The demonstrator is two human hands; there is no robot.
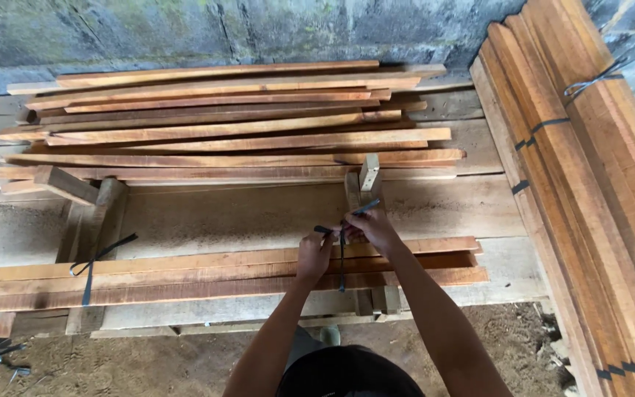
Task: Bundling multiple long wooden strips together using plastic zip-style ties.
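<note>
Your left hand (312, 254) and right hand (371, 226), fingers pinched on the dark strap (342, 257) ends, sit atop the slat bundle (222, 276), whose long axis runs left-right across the counter (259, 213), strap crossing it, right hand farther.

You face rough-sawn, matt reddish wooden slats (222, 268), a smooth dark plastic strap (342, 257), and a dusty bare-wood bench (259, 213).
</note>
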